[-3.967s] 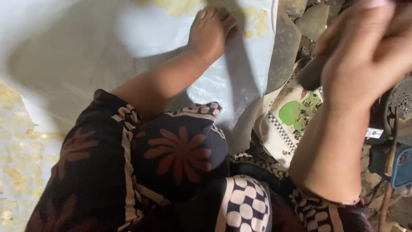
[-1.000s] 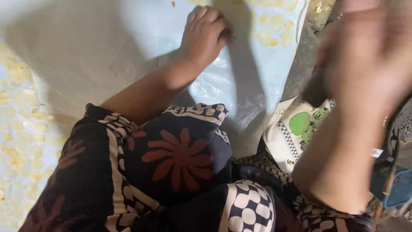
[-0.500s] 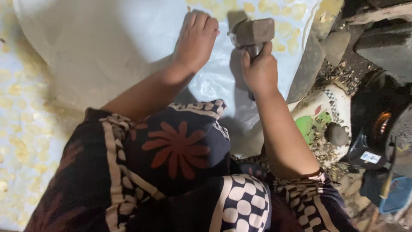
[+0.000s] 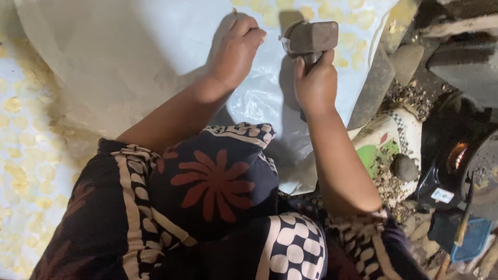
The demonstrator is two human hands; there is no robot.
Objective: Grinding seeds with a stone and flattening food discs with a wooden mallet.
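My right hand (image 4: pixel 315 82) grips the handle of a heavy grey hammer (image 4: pixel 310 36), whose blocky head sits low over the white plastic sheet (image 4: pixel 129 52). My left hand (image 4: pixel 236 47) rests just left of the hammer head, its fingers curled and pressing on the sheet; whether it pinches something small I cannot tell. Pale yellow flattened discs (image 4: pixel 358 21) lie on the sheet beyond the hammer. My knee in dark patterned cloth with a red flower (image 4: pixel 212 181) fills the lower middle.
More pale discs (image 4: pixel 21 166) cover the white mat at the left. At the right stand a patterned bowl (image 4: pixel 394 150) with husks and a dark stone, grey stone slabs (image 4: pixel 373 88), a dark stove with a glow (image 4: pixel 456 155) and a blue tool (image 4: pixel 467 238).
My right hand came down from a raised, blurred position close to the camera and now holds the hammer head low over the sheet beside my left hand, which stayed in place.
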